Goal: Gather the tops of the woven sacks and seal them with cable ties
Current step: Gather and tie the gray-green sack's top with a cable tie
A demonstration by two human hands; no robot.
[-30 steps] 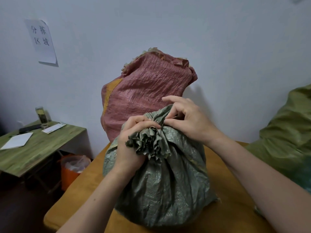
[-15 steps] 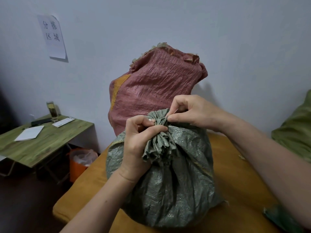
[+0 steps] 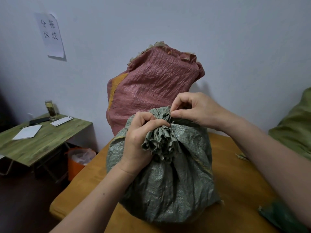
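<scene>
Our left hand (image 3: 138, 143) grips the grey sack's (image 3: 176, 185) bunched neck; our right hand (image 3: 198, 110) pinches it alongside. Behind both hands stands a pink sack (image 3: 151, 88); bare table (image 3: 235, 165) lies right.

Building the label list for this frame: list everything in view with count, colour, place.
grey-green woven sack: 1, grey-green, table centre, top gathered
pink woven sack: 1, pink with orange patch, behind it by the wall
green sack: 1, green, right edge
dark green fabric: 1, dark green, bottom right corner
table: 1, orange-brown, under the sacks
side table: 1, green wood-grain, left
papers: 2, white, on side table
glass jar: 1, clear, on side table
black flat object: 1, black, beside the jar
bin: 1, orange, clear liner, on floor
wall sign: 1, white, upper left wall
left hand: 1, grip round the gathered top
right hand: 1, pinching the top's far side
</scene>
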